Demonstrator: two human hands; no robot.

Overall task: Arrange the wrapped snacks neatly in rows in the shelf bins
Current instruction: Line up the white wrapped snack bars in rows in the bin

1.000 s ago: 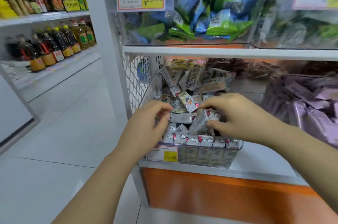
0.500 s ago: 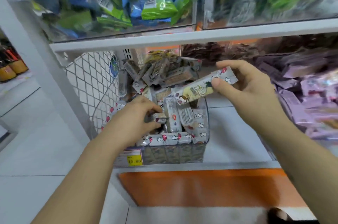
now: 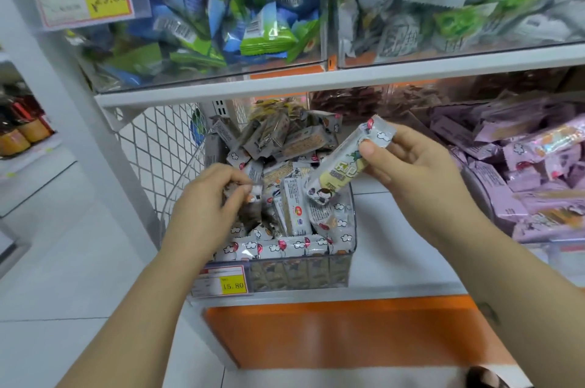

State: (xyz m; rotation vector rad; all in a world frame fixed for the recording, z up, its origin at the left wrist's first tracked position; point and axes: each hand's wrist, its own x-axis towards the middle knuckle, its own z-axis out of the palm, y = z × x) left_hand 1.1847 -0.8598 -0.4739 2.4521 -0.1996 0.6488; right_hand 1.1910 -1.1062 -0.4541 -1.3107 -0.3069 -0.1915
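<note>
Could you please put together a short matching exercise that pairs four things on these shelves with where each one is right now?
Things
1. long white-and-yellow wrapped snack bar
2. pale purple wrapped snacks
3. blue and green foil packets
4. yellow 15.80 price tag

Places
A. on the front of the clear plastic bin
B. upper shelf, left-hand bin
C. pinched in the right hand, above the bin
D. lower shelf, bin at the far right

Pairs: 1-C, 2-D, 3-B, 4-A
</note>
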